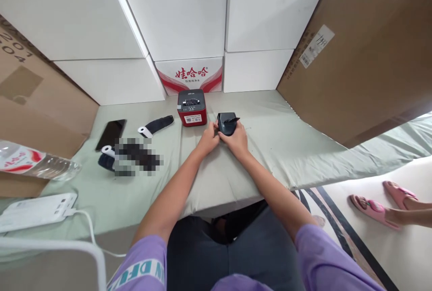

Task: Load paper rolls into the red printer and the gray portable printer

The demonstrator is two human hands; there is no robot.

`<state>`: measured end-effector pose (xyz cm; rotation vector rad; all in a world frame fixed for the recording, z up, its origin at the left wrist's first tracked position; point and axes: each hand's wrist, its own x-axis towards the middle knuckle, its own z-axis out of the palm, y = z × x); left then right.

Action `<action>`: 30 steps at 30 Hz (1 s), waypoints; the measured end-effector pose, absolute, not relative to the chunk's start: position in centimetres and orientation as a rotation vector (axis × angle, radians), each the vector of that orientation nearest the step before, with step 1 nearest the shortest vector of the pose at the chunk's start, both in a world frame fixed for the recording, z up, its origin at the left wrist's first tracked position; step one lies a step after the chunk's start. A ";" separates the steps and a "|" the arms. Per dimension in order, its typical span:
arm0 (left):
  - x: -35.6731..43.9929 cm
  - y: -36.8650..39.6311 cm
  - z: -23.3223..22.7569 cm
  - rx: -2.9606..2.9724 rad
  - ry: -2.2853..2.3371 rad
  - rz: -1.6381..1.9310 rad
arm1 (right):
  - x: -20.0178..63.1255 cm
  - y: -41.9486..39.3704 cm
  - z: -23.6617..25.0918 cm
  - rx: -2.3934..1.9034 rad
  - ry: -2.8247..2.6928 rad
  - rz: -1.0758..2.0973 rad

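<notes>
Both hands on the small black device [227, 123], which sits on the green-covered counter [276, 147] just right of the red-and-black box [192, 107]. They look apart, not touching.

Left hand [208, 140]: fingers curled against the device's left edge, closed on it as far as I can see. Right hand [238, 140]: over the near right side, fingers wrapped on the body, thumb up near a thin black flap or tab sticking out at the top right. Fingertips mostly hidden behind the device, so I can't tell the exact grip.

My read: the step is working that flap or lid while the device stays on the counter. To do it well:
- left hand pins the body only, no lifting
- right hand works the flap; it looks thin, so go easy
- soft cover underneath may let the device slide, so press down a bit
- keep clear of the red box so it doesn't get nudged

Around it: black strap with white end [155, 126] and phone [111, 134] off to the left, water bottle [37, 163] and white power bank [37, 210] at the near left. Another person's feet in pink sandals [383, 203] at right, well apart.
</notes>
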<state>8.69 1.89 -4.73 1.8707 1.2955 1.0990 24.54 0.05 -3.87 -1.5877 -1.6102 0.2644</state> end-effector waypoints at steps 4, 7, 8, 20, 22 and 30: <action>8.6 1.9 -4.6 1.840 1.332 1.087 | 23.8 -0.9 -3.8 -1.607 -1.517 0.373; 8.5 1.9 -4.1 1.932 1.429 0.976 | 23.6 -0.6 -3.7 -1.607 -1.516 0.401; 8.5 1.8 -4.0 1.969 1.474 0.936 | 23.6 -0.5 -3.6 -1.609 -1.518 0.405; 9.1 1.3 -3.8 1.922 1.593 1.028 | 23.8 -0.5 -3.9 -1.587 -1.511 0.398; 9.0 1.3 -3.8 1.910 1.612 1.109 | 23.8 -0.4 -4.0 -1.563 -1.507 0.411; 7.6 1.3 -3.6 2.051 1.486 1.323 | 24.2 -1.6 -3.6 -1.529 -1.508 0.332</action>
